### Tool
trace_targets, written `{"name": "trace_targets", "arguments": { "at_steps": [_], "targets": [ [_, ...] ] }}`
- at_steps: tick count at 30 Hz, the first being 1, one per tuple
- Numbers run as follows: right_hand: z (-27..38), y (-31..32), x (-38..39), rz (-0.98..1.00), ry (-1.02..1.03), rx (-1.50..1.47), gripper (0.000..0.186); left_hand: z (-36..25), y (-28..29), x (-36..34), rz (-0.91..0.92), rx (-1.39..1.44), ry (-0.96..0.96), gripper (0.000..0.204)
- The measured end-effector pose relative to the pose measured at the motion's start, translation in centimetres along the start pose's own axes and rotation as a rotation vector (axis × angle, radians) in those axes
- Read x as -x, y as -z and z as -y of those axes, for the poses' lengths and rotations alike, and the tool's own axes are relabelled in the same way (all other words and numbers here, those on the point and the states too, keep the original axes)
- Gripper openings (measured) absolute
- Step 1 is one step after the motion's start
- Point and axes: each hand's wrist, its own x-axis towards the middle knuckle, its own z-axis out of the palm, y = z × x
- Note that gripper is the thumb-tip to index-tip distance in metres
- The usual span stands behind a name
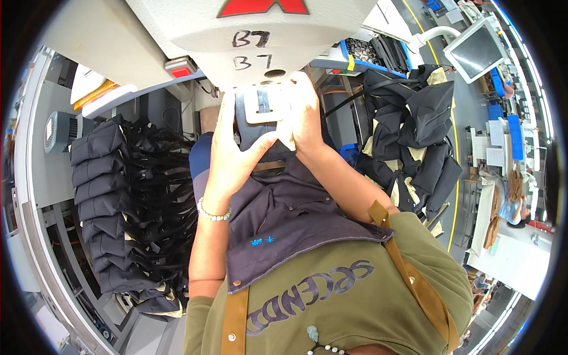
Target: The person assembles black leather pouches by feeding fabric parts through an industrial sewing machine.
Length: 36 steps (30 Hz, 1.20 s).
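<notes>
Clock centred on the two hands, 12 straight ahead. Left hand (234,151): fingers laid along the 9 o'clock edge of a dark fabric piece (248,135), thumb reaching toward 3 across it, spread wide from the fingers. Right hand (305,115): at the 3 o'clock edge, beside a pale flap (285,131); fingertips partly lost in glare, cannot tell whether they clamp it. The fabric lies between the hands, beneath a pale plate (260,119) with a rectangular opening.

At 12, close above: a white machine head (254,38), its underside overhanging the work. At 10, a red-faced switch (179,70). At 6, the wearer's dark apron (278,207) on tan straps; beaded bracelet (214,213) on the left wrist.

Farther out. At 8, a column of folded dark fabric pieces (100,201), straps trailing toward the wearer. At 3, a loose heap of dark fabric (423,118), pale lining showing. At 2, a blue-edged tray (408,56) of small dark parts; beyond, a monitor (476,50) on a white arm. Near 4, far off, another person (513,212) at a white table.
</notes>
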Motion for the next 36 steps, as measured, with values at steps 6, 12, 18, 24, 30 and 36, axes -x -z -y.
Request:
{"name": "trace_targets", "arguments": {
  "at_steps": [6, 12, 18, 24, 30, 36],
  "targets": [
    [-1.1, 0.0, -0.9, -0.034, 0.106, 0.065, 0.008, 1.3, 0.0, -0.2, 0.011, 0.160, 0.005, 0.096],
    [-2.2, -0.1, -1.6, -0.116, 0.115, -0.095, 0.008, 1.4, 0.0, -0.2, 0.016, 0.216, -0.014, 0.095],
    [-1.1, -0.1, -0.8, -0.015, 0.070, 0.054, 0.006, 1.6, 0.2, -0.1, 0.025, 0.287, -0.017, 0.097],
    [-1.3, 0.8, -1.1, -0.012, 0.114, 0.122, 0.017, 2.6, 0.1, -0.5, 0.052, 0.461, -0.106, 0.083],
    [-8.0, 7.3, -4.1, -0.080, -0.015, 0.190, 0.039, 8.2, -1.2, -2.7, -0.053, 0.667, 0.368, 0.057],
    [-12.0, 12.8, 1.8, 0.337, -0.287, 0.653, 0.030, 12.8, -1.4, 4.6, -0.205, 0.475, 0.607, 0.026]
  ]
}}
